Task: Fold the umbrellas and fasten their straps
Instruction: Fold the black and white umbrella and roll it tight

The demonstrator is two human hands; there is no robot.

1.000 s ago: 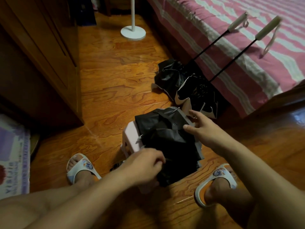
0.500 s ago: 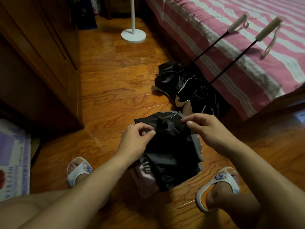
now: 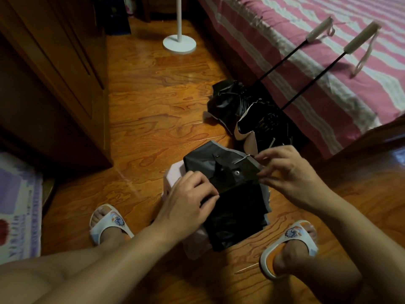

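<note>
Both hands, left hand (image 3: 188, 198) and right hand (image 3: 285, 172), pinch the black umbrella (image 3: 232, 194).

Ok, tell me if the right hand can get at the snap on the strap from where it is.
Probably yes. The right hand pinches the umbrella edge right beside the snap, which lies bare on the strap; nothing covers it.
</note>
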